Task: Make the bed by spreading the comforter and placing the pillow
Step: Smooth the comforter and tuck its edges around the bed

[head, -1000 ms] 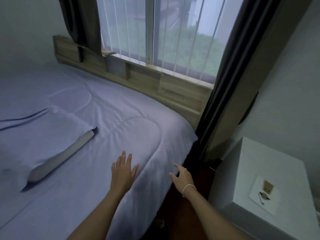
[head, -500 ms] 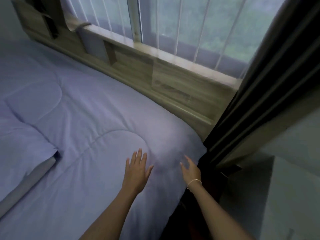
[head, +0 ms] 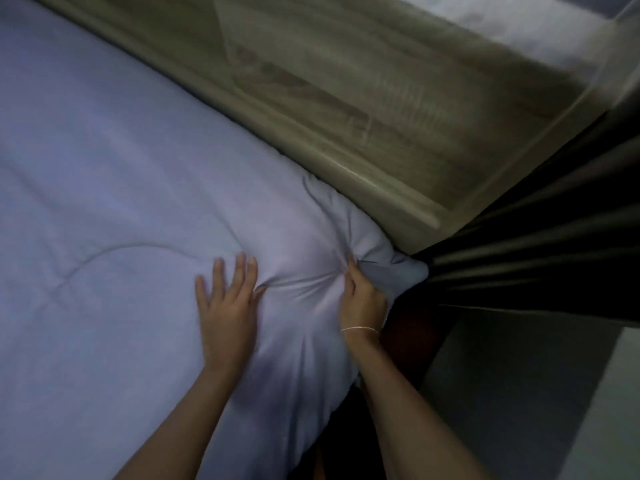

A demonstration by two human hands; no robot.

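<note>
A pale lilac quilted comforter (head: 114, 188) covers the bed across the left and centre of the view. My left hand (head: 227, 303) lies flat on it with straight, spread fingers, pressing near the bed's corner. My right hand (head: 362, 296), a thin bracelet on its wrist, grips a bunched fold of the comforter at that corner, and creases fan out from the grip. The pillow is out of view.
A wooden headboard ledge (head: 363, 109) runs diagonally along the far side of the bed. A dark curtain (head: 540, 251) hangs at the right, right beside the gripped corner. Grey floor (head: 519, 393) and a dark gap lie below it, beside the bed.
The camera moved in close to the bed's corner and the pillow left the view. My right hand went from open beside the edge to gripping the comforter's corner. My left hand slid forward.
</note>
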